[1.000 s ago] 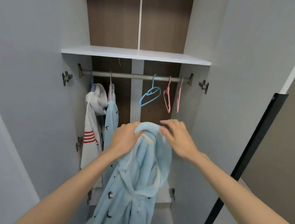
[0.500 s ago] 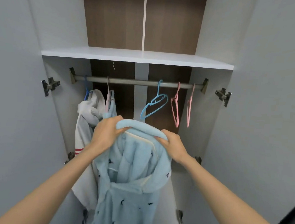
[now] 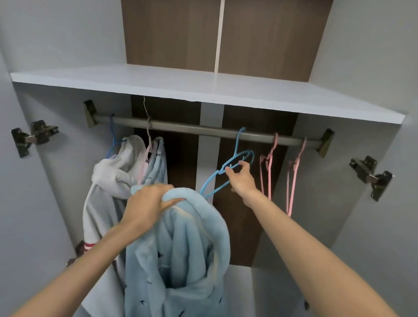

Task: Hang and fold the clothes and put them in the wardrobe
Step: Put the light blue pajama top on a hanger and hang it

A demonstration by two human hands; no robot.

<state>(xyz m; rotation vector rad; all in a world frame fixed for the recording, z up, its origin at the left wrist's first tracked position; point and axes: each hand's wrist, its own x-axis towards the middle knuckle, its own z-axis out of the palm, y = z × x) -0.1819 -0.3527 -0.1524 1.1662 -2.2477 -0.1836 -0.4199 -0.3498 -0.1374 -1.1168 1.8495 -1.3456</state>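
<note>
I stand at an open wardrobe. My left hand [image 3: 148, 210] grips the collar of a fluffy light blue garment [image 3: 183, 264] with small dark marks, which hangs down below it. My right hand [image 3: 241, 177] reaches up to an empty blue hanger [image 3: 228, 169] on the metal rail [image 3: 205, 130], with its fingers curled round the hanger's frame. A grey-white hooded garment [image 3: 111, 182] and a second light blue garment [image 3: 158, 161] hang at the rail's left end.
Two empty pink hangers [image 3: 269, 168] [image 3: 293, 176] hang at the right of the rail. A white shelf [image 3: 209, 88] sits above the rail. The open doors stand at both sides with metal hinges [image 3: 33, 135] [image 3: 373, 174].
My right hand has left the garment's collar and risen to the blue hanger. My left hand holds the garment alone now. The view has come closer to the rail.
</note>
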